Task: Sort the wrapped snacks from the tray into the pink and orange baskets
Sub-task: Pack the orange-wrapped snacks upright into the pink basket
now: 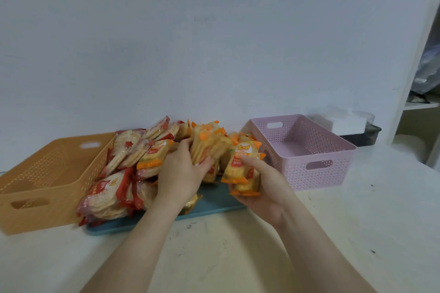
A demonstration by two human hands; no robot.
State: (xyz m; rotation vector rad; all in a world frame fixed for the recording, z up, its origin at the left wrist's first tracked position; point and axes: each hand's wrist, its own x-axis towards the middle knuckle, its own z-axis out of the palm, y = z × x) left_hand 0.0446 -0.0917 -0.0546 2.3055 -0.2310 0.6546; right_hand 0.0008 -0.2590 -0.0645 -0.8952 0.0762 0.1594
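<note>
A blue tray [214,207] in the middle of the table carries a heap of wrapped snacks: red-wrapped ones [112,192] on its left, orange-wrapped ones [209,140] on its right. My left hand [181,173] grips a bundle of orange-wrapped snacks at the top of the heap. Just right of the tray's front, my right hand [264,188] holds a couple of orange-wrapped snacks [240,169]. The orange basket [31,188] stands left of the tray and the pink basket [316,150] right of it. No snacks are visible in either.
A white wall rises right behind the tray and baskets. Behind the pink basket sits a dark box [362,135] with white paper [340,121] on it. White shelving [419,93] stands at the far right. Bare table top spreads in front of me.
</note>
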